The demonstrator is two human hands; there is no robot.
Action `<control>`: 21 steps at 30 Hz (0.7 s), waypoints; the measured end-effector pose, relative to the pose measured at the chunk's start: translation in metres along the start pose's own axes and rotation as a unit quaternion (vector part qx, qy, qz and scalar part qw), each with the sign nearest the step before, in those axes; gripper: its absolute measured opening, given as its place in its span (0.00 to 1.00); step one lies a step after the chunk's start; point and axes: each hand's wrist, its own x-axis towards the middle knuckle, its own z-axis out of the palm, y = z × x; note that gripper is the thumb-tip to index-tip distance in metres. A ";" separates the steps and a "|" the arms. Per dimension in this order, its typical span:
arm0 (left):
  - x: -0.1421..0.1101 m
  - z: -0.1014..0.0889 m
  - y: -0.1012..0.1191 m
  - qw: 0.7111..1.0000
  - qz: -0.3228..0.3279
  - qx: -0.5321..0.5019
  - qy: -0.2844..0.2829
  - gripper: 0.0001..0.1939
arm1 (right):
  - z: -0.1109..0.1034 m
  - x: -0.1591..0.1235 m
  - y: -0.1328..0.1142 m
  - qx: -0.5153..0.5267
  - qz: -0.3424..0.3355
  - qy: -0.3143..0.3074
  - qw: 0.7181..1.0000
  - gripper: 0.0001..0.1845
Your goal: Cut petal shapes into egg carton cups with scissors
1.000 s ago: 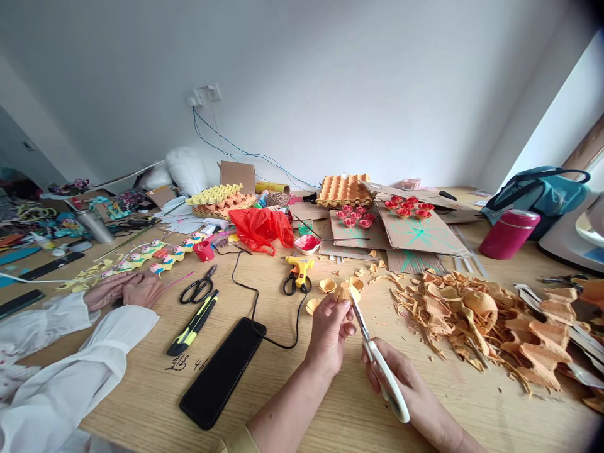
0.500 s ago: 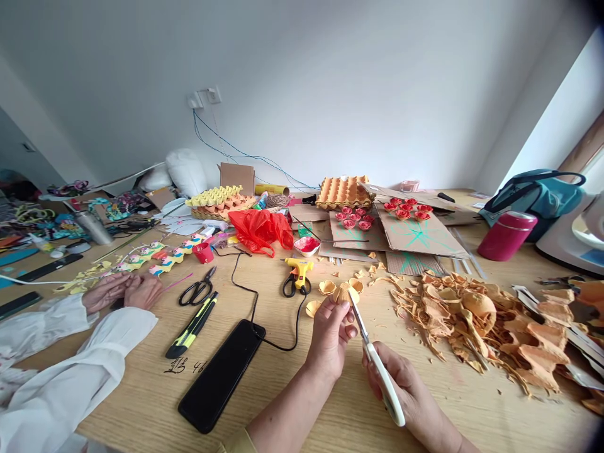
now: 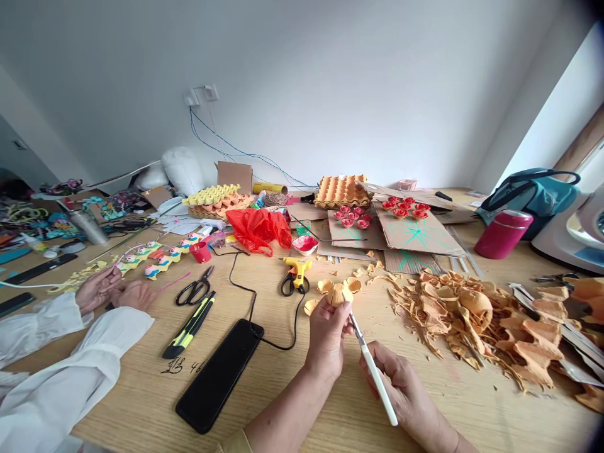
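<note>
My left hand [image 3: 328,336] is closed on a small orange egg-carton cup [image 3: 336,294], held upright above the wooden table [image 3: 330,415]. My right hand [image 3: 403,390] grips white-handled scissors [image 3: 372,368]; their blades point up and left to the base of the cup, beside my left thumb. Three cut cups lie just beyond: one [image 3: 325,285], another [image 3: 353,284] and a third [image 3: 311,306].
A heap of orange carton scraps [image 3: 472,321] lies to the right. A glue gun [image 3: 297,272], black phone [image 3: 219,374] with cable, utility knife [image 3: 190,324] and black scissors [image 3: 194,289] lie left. Another person's hands [image 3: 116,290] in white sleeves rest far left. A pink flask [image 3: 503,234] stands right.
My right hand has turned the scissors edge-on and lowered their tips from above the cup to its base. The other person's hands have shifted slightly.
</note>
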 end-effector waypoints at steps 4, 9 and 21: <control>-0.001 0.000 0.000 1.000 -0.002 -0.002 -0.005 0.16 | -0.002 0.001 -0.003 -0.015 0.001 0.007 1.000 0.24; 0.002 -0.004 0.001 0.999 -0.016 -0.033 -0.039 0.17 | -0.004 0.003 -0.001 -0.013 -0.005 -0.004 1.000 0.23; 0.017 -0.017 0.011 0.980 -0.019 -0.175 -0.092 0.11 | -0.009 0.002 -0.005 0.131 0.054 -0.085 0.986 0.28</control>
